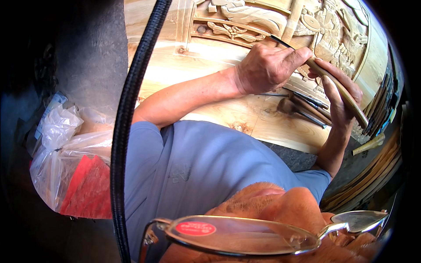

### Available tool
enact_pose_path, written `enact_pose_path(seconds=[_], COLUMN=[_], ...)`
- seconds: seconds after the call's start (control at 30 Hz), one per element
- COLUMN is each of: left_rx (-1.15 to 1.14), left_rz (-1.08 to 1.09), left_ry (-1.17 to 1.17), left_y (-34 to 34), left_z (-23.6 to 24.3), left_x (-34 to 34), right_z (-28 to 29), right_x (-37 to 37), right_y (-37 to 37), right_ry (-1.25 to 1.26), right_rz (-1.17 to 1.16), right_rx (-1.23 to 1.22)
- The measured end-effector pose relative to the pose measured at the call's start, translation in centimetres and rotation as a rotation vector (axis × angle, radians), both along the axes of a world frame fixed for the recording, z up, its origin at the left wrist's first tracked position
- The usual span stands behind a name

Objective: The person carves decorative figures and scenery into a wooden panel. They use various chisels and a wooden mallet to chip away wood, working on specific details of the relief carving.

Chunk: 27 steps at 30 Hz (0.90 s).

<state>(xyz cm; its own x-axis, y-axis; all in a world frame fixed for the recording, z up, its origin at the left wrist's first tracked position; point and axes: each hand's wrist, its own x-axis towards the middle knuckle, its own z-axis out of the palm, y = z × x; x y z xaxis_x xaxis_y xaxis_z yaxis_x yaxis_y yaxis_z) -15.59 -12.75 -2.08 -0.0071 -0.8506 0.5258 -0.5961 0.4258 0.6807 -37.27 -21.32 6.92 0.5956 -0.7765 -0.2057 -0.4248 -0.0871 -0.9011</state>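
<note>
Carving tool [355,108]: held in both hands above the carved panel [291,22], its thin dark shaft pointing over the panel and its wooden handle slanting back toward the panel's right end; whether the tip touches the carving cannot be told.
Left hand [267,68]: closed in a fist around the front of the tool, over the panel's near edge, knuckles up and thumb stretched along toward the handle; the curled fingers are mostly hidden.
Right hand [340,90]: half closed around the handle, over the panel's near right part, thumb on one side and fingers along the other; the butt end sticks out beyond the palm.
Between the hands: left thumb and right fingertips come close together on the tool; whether they touch is unclear.
Loose tools [309,103]: several dark and wooden ones, just beside the panel's near edge, beneath the hands.
Bare wood [237,127]: pale and knotted, on the near side of the panel.
Bundled tools [378,105]: a row of narrow handles or blades, just beyond the panel's right end.
Plastic bag [55,151]: knotted, with something red inside, well apart from the panel, to its left.
</note>
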Motion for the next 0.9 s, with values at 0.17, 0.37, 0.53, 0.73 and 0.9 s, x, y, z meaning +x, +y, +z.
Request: enact_pose_path(seconds=[0.17, 0.37, 0.53, 0.73, 0.9], left_rx=[-0.014, -0.006, -0.088, -0.046, -0.037], left_rz=[-0.009, 0.003, 0.023, -0.018, -0.014], left_ry=[0.013, -0.001, -0.035, 0.019, 0.004], left_y=[0.1, 0.4, 0.1, 0.0, 0.0], left_z=[0.0, 0.0, -0.8, 0.0, 0.2], left_x=[0.3, 0.8, 0.7, 0.5, 0.7], right_z=[-0.2, -0.5, -0.5, 0.2, 0.3], right_x=[0.3, 0.9, 1.2, 0.4, 0.8], right_y=[-0.1, -0.1, 0.6, 0.6, 0.6], right_ry=[-0.004, -0.015, -0.034, 0.008, -0.054], right_rz=[0.000, 0.010, -0.004, -0.008, -0.009], right_rx=[-0.002, 0.006, -0.021, -0.026, -0.016])
